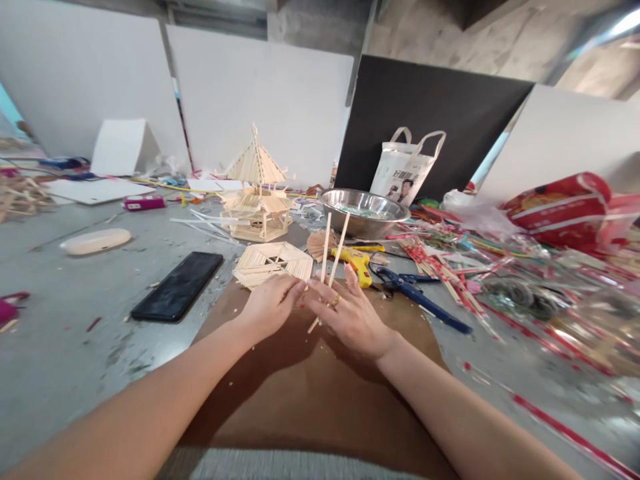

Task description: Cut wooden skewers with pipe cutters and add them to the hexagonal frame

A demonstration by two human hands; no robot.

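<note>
Two thin wooden sticks (338, 248) stand up at a slant between the fingers of my right hand (353, 320), which wears a ring. Their lower ends show below that hand. My left hand (270, 303) is closed in a pinch, its fingertips meeting those of the right; whatever it pinches is too small to make out. Just behind the left hand lies a flat polygonal panel of sticks (245, 268) with an opening in its middle. Farther back stands a tiered stick pavilion model (257, 200) with a pointed roof. Both hands are above a brown sheet (310, 407).
A yellow glue gun (359, 265) and blue-handled pliers (420, 297) lie right of the hands. Behind is a metal bowl (367, 212). A black phone (177, 287) and a white oblong case (96, 241) lie left. Stick bundles and plastic wrappers (535, 280) crowd the right.
</note>
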